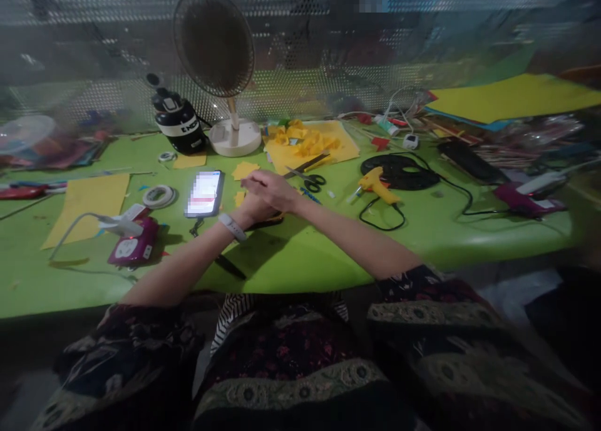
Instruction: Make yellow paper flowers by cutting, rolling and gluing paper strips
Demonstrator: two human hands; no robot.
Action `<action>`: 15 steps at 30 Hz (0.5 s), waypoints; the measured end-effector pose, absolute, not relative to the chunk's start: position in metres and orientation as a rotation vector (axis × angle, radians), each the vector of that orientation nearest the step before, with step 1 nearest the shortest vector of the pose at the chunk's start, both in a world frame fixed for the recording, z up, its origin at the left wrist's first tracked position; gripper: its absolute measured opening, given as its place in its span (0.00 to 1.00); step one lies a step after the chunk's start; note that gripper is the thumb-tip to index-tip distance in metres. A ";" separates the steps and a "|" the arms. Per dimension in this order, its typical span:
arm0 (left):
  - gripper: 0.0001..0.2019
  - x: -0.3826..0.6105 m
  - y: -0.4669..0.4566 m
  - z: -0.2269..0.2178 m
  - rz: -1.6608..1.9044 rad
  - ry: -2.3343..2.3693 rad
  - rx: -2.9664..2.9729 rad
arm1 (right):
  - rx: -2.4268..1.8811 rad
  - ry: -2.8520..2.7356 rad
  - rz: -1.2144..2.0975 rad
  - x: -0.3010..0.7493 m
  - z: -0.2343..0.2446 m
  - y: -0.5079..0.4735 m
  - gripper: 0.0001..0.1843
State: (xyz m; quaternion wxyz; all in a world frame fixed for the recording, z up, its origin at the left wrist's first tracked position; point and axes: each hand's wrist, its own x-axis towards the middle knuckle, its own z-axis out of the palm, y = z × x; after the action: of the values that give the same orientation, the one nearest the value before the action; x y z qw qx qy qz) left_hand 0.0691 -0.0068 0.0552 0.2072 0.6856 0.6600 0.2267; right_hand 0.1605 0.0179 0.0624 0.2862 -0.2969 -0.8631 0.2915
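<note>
My right hand [275,188] lies across the back of my left hand [257,210], its fingers stretched out toward the left. The left hand wears a light-banded watch [232,227] at the wrist. Its fingers are mostly hidden under the right hand, so I cannot tell whether they hold anything. Just beyond the hands are small yellow paper pieces [245,170] and dark-handled scissors [313,181]. A lit phone [203,194] lies to the left of the hands. Part of a dark flat object [267,222] shows beneath them.
A fan [233,136] and a black bottle [181,127] stand at the back. Yellow cut-outs [305,140] lie on a yellow sheet. Right are a yellow glue gun [378,185] and a black coil-shaped object [404,171]; left are a tape roll [158,197] and a purple power strip [134,243].
</note>
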 end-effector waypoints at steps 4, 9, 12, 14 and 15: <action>0.16 0.032 -0.020 0.067 0.675 1.572 2.131 | -1.040 -1.987 0.690 0.196 0.064 0.020 0.13; 0.29 -0.007 -0.025 0.054 0.511 1.347 2.354 | -1.386 -2.221 0.861 0.227 0.050 0.013 0.08; 0.21 -0.011 -0.023 0.043 0.395 1.330 2.467 | -1.480 -2.298 0.983 0.227 0.041 0.009 0.08; 0.15 -0.009 -0.022 0.039 0.367 1.295 2.495 | -1.509 -2.303 1.032 0.225 0.037 0.007 0.05; 0.13 -0.008 -0.022 0.038 0.367 1.283 2.496 | -1.513 -2.283 1.064 0.224 0.035 0.007 0.04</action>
State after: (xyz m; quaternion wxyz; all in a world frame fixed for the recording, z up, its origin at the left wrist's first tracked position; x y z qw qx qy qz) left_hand -0.0076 -0.0218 0.0381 0.1552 0.8712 0.4477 0.1283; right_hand 0.2240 0.0072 0.0354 0.1015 -0.5123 -0.7729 0.3603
